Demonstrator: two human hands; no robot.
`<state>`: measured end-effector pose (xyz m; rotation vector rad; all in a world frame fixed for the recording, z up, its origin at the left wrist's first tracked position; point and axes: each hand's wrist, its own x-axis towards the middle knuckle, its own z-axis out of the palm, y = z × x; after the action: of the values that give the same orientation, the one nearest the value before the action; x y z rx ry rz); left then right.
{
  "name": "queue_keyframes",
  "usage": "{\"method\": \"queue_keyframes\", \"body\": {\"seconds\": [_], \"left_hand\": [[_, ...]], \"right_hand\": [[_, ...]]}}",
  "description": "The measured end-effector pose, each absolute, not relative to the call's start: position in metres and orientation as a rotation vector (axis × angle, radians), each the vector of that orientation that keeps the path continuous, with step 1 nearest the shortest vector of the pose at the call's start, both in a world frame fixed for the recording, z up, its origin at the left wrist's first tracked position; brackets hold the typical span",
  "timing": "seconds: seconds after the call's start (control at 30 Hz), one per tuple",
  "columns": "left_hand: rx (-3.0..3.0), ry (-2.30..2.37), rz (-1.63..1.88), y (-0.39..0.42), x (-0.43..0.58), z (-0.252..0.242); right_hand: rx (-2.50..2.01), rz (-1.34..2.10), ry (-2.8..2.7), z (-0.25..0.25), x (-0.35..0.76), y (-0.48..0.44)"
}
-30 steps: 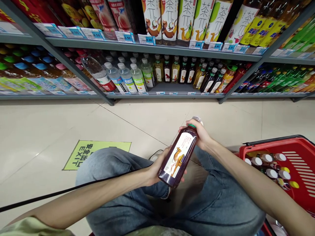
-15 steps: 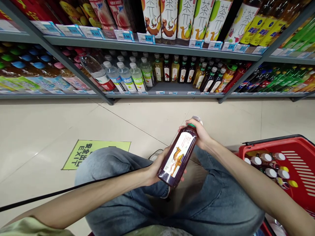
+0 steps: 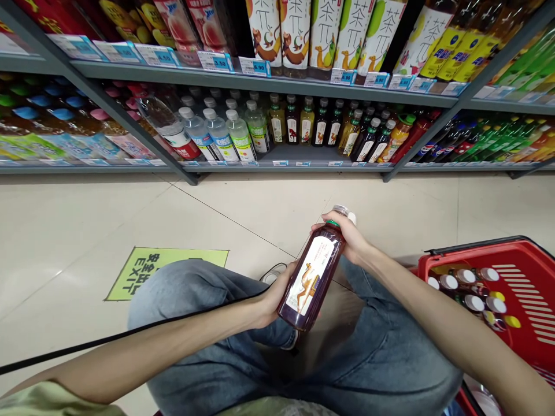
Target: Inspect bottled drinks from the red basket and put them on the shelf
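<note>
A dark red drink bottle (image 3: 309, 277), its white label printed with a camel, is held at a tilt between my two hands above my lap. My left hand (image 3: 277, 294) grips the lower body from the left, its fingers mostly hidden behind the bottle. Around the neck, just under the clear cap and by the green ring, my right hand (image 3: 349, 234) is closed. A second white cap shows beside my right hand, and what it belongs to is hidden. Past my feet, similar small bottles (image 3: 321, 124) stand in the lower shelf bay.
A red basket (image 3: 526, 271) with several capped bottles stands on my right. Ahead runs a grey shelf (image 3: 269, 81) stocked with drinks on two levels. A yellow exit sign (image 3: 130, 277) lies on the floor at left, and a black cord (image 3: 99, 344) crosses my left arm.
The bottle has turned slightly about its length, so the camel label faces more to the left. Both hands keep hold of it. The view has shifted a little.
</note>
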<state>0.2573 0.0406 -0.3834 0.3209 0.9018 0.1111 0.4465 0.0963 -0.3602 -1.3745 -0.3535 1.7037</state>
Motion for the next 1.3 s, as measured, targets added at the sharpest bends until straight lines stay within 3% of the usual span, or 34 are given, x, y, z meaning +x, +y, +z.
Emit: {"method": "queue_keyframes", "body": {"seconds": [0.83,1.13,1.3], "left_hand": [[0.352,1.112,0.206,0.039,0.250,-0.394],[0.165,0.634,-0.053,0.037,0.239,-0.397],[0.187,0.735,-0.005,0.034,0.245,-0.399]], "right_hand": [[-1.372,1.623,-0.377,-0.366,0.444,0.094],[-1.003,1.703,-0.421,-0.344,0.430,0.086],[-1.151,1.682,-0.437,-0.345,0.429,0.084]]}}
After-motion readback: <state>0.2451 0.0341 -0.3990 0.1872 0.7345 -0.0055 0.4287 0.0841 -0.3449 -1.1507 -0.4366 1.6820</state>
